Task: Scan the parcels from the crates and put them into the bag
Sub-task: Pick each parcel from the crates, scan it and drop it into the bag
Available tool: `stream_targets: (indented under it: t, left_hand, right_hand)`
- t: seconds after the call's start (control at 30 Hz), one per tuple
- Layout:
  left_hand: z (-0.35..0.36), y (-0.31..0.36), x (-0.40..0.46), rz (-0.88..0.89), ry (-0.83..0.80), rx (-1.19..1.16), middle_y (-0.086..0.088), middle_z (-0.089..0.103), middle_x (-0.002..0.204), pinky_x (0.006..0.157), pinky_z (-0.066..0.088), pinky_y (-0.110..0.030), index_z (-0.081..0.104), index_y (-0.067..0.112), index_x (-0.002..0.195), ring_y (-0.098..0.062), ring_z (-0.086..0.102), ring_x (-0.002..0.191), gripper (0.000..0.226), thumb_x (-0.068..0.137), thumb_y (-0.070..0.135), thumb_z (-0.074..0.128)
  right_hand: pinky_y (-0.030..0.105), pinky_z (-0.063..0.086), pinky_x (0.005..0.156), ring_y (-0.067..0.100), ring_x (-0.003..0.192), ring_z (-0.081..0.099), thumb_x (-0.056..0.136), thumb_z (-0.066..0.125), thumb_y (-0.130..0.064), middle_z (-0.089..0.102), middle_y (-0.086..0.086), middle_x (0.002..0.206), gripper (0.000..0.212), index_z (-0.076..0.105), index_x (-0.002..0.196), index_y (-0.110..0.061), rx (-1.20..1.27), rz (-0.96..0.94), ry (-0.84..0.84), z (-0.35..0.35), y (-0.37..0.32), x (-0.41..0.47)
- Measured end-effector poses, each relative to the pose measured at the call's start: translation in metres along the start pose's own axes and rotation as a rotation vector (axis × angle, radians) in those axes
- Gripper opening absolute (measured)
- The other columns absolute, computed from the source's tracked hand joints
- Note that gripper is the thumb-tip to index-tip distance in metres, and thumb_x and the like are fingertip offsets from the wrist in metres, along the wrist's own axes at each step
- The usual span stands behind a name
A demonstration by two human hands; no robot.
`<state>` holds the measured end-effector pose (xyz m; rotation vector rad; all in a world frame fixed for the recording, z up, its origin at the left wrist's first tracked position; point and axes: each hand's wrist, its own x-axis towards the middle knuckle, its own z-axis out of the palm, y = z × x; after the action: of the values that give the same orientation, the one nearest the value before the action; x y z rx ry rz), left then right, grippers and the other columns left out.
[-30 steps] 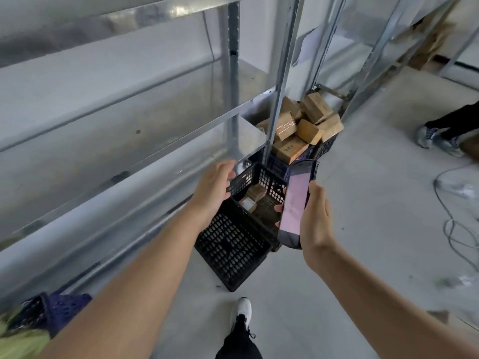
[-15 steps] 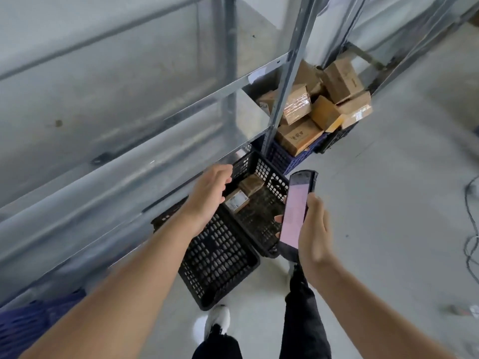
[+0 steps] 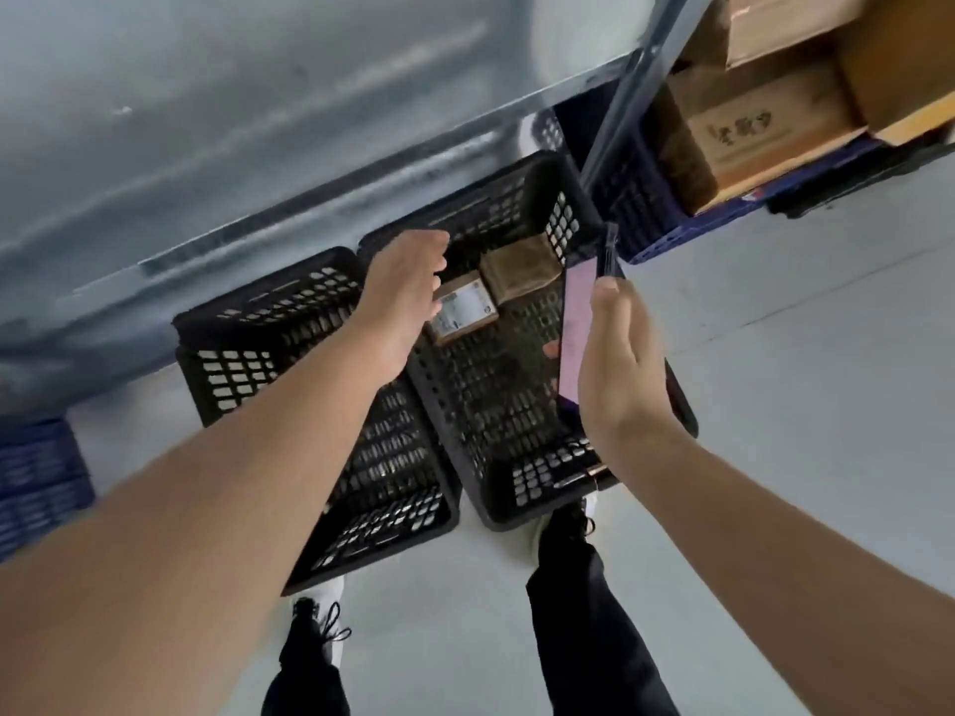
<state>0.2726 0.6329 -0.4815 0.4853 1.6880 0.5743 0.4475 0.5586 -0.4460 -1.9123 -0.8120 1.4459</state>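
Note:
Two black perforated crates sit on the floor under a metal shelf. The right crate [image 3: 522, 488] holds two small cardboard parcels: one with a white label [image 3: 467, 312] and a plain brown one [image 3: 522, 268] behind it. My left hand [image 3: 400, 297] reaches into this crate, fingers apart, right over the labelled parcel's left end, holding nothing. A dark handheld scanner [image 3: 581, 323] with a pinkish lit screen is gripped upright in my right hand [image 3: 620, 369] above the crate's right side. The left crate [image 3: 232, 364] looks empty. No bag is in view.
A steel shelf [image 3: 310, 121] overhangs the crates' far ends, with an upright post [image 3: 625, 105]. A blue crate [image 3: 651, 214] at the upper right is piled with larger cardboard boxes [image 3: 749, 126]. Another blue crate [image 3: 36, 478] shows at the left edge. My legs and shoes stand just before the crates.
I have bent closer, so the crates fill the view. My left hand has gone from the crate's rim down toward the labelled parcel. The scanner stays in my right hand.

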Motion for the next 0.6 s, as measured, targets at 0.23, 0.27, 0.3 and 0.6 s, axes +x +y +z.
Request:
stream_targets:
  t: [0.23,0.27,0.3,0.6]
  left_hand:
    - [0.025,-0.086,0.131,-0.006,0.088,0.096,0.001,0.064,0.121,0.098,0.054,-0.032,0.059,0.019,0.14,-0.015,0.061,0.105,0.032,0.109,0.021,0.052]
    - [0.027,-0.097,0.146,0.012,0.091,0.145,0.002,0.064,0.119,0.088,0.054,-0.025,0.058,0.019,0.142,-0.013,0.062,0.101,0.035,0.107,0.016,0.055]
    - [0.028,-0.107,0.159,0.024,0.094,0.213,0.003,0.062,0.121,0.079,0.052,-0.021,0.056,0.019,0.145,-0.011,0.062,0.099,0.042,0.104,0.012,0.06]
    - [0.058,-0.176,0.271,0.142,-0.027,1.196,-0.013,0.032,0.162,0.113,0.044,-0.058,0.012,0.03,0.168,-0.038,0.042,0.144,0.129,0.071,0.028,0.097]
  right_hand:
    - [0.026,0.051,0.075,0.006,0.089,0.065,0.112,0.028,-0.047,0.06,-0.006,0.1,0.031,0.053,0.094,-0.039,-0.092,0.097,-0.051,0.017,0.101,0.106]
    - [0.035,0.056,0.08,0.014,0.093,0.068,0.109,0.028,-0.051,0.061,-0.006,0.101,0.03,0.053,0.094,-0.042,-0.073,0.12,-0.055,0.022,0.115,0.118]
    - [0.041,0.058,0.086,0.018,0.096,0.07,0.106,0.029,-0.054,0.061,-0.007,0.102,0.029,0.053,0.094,-0.044,-0.059,0.136,-0.063,0.027,0.126,0.128]
    - [0.054,0.054,0.103,0.016,0.096,0.074,0.087,0.027,-0.063,0.062,-0.019,0.105,0.029,0.051,0.101,-0.055,-0.024,0.218,-0.097,0.053,0.192,0.188]
